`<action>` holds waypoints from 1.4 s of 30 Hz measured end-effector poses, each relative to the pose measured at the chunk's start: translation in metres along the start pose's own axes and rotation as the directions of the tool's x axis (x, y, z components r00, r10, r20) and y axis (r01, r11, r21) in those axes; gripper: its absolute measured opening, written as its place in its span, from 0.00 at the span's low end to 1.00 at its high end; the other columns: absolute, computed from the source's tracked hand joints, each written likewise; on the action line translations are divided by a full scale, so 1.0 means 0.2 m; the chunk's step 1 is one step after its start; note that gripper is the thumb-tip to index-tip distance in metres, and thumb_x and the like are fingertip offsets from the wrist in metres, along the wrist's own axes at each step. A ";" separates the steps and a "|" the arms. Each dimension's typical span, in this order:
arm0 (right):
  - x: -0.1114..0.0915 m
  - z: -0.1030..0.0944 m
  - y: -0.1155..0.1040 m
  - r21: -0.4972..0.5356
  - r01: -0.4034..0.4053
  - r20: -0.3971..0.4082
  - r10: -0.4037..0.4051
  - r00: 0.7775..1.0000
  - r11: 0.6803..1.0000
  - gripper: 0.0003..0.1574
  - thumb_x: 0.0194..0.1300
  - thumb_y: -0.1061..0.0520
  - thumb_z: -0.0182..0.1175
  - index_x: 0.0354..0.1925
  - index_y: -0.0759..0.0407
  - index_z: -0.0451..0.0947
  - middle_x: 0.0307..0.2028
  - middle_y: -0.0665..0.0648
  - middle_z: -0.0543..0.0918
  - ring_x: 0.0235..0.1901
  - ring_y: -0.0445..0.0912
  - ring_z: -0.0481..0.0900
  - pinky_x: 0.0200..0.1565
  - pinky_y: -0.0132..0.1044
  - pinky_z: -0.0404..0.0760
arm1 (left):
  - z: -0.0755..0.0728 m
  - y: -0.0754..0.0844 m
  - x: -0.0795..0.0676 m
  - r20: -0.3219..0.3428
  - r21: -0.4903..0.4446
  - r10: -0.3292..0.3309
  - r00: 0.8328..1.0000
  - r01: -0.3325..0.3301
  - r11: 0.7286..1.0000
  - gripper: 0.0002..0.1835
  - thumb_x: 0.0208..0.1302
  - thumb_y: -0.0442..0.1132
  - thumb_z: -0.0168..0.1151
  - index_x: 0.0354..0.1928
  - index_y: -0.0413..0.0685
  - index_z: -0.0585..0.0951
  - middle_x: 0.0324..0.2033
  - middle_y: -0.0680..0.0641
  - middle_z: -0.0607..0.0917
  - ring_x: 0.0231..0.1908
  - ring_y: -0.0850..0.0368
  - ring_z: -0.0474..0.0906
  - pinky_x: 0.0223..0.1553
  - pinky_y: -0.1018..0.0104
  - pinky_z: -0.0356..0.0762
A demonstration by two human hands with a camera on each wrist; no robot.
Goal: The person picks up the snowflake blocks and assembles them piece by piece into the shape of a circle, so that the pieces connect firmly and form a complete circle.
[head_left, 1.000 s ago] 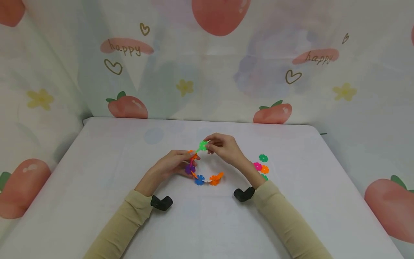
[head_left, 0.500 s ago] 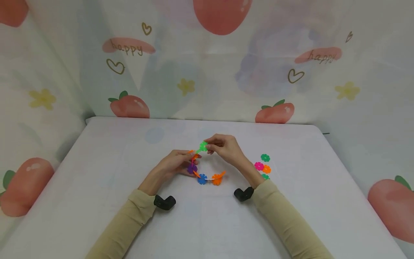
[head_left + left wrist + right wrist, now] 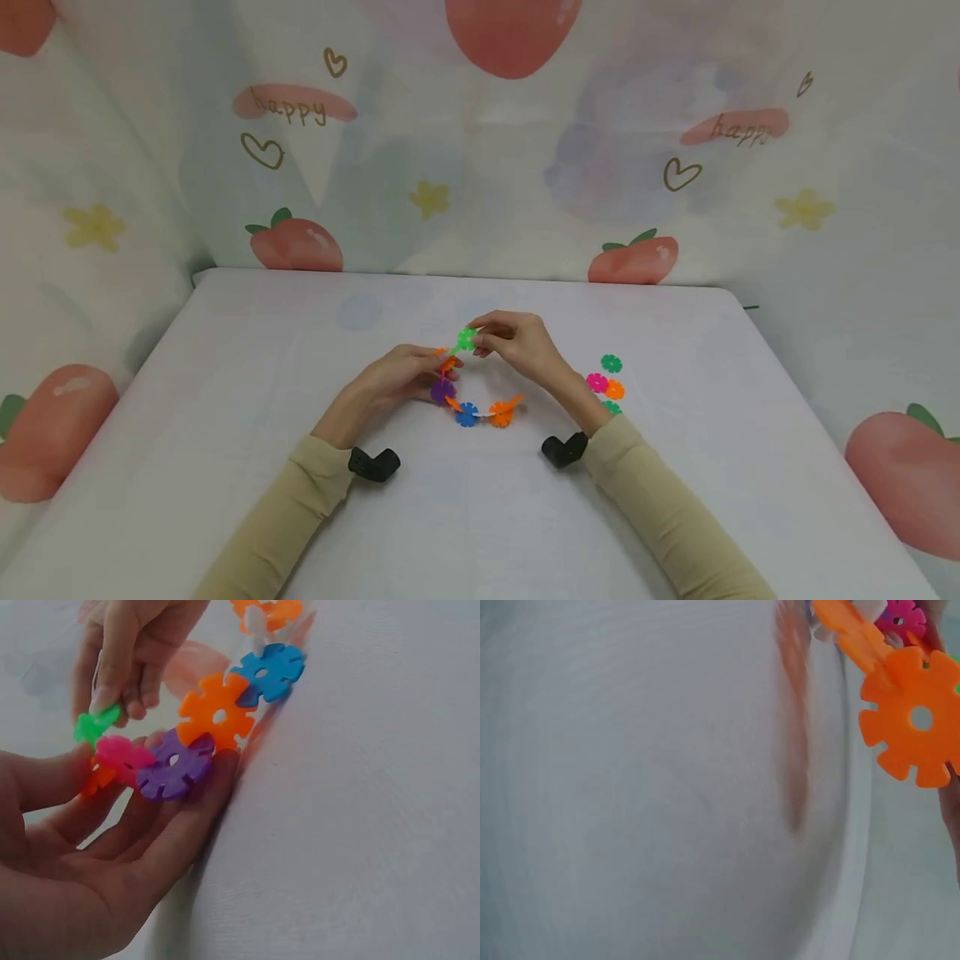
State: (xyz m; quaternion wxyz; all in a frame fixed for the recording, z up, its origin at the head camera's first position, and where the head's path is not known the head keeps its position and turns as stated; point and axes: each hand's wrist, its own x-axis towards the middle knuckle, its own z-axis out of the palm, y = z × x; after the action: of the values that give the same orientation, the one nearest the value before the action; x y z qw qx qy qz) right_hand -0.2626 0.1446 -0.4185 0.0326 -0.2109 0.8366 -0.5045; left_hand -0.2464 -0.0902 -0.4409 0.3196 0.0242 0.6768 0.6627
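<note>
Pinches light-green disc [image 3: 467, 338] in right hand [image 3: 519, 340], clamps disc chain [image 3: 199, 714] just beside it in left hand [image 3: 396, 373]; risks unhooking them by twisting askew.

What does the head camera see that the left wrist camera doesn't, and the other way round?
Only the head camera: the loose discs and the beige sleeves.
Only the left wrist camera: a clear hole through the purple disc, too small to tell from the head.
Both: the left hand, right hand and joined discs.
</note>
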 end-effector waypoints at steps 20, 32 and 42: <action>-0.31 -0.38 0.08 -0.412 -0.070 0.078 0.111 0.991 0.909 0.13 0.70 0.57 0.66 0.52 0.57 0.87 0.44 0.52 0.89 0.42 0.46 0.83 0.46 0.39 0.85 | -0.03 0.00 -0.02 -0.040 0.087 0.048 0.998 -0.044 0.995 0.26 0.77 0.51 0.58 0.65 0.39 0.76 0.45 0.43 0.86 0.40 0.52 0.84 0.45 0.63 0.86; -0.49 -0.60 0.21 -0.538 -0.160 0.075 0.236 0.969 0.828 0.17 0.65 0.63 0.68 0.52 0.66 0.84 0.42 0.58 0.85 0.41 0.50 0.79 0.39 0.35 0.82 | -0.04 -0.02 0.01 -0.085 0.092 0.068 0.994 -0.060 0.994 0.27 0.76 0.49 0.59 0.68 0.38 0.74 0.56 0.40 0.79 0.38 0.54 0.81 0.42 0.63 0.88; -0.44 -0.54 0.22 -0.517 -0.134 0.057 0.190 0.980 0.845 0.11 0.64 0.61 0.72 0.41 0.61 0.79 0.33 0.53 0.83 0.35 0.46 0.77 0.38 0.33 0.80 | -0.04 -0.01 0.00 -0.076 0.080 0.098 0.992 -0.092 0.993 0.25 0.76 0.48 0.59 0.66 0.39 0.76 0.45 0.44 0.86 0.35 0.54 0.83 0.42 0.62 0.88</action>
State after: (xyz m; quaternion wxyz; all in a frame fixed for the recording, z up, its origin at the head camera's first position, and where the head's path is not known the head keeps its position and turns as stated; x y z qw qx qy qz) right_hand -0.2260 0.2868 -0.4172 0.0623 -0.1672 0.9522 -0.2481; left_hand -0.2491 -0.0969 -0.4433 0.2590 0.0420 0.7119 0.6514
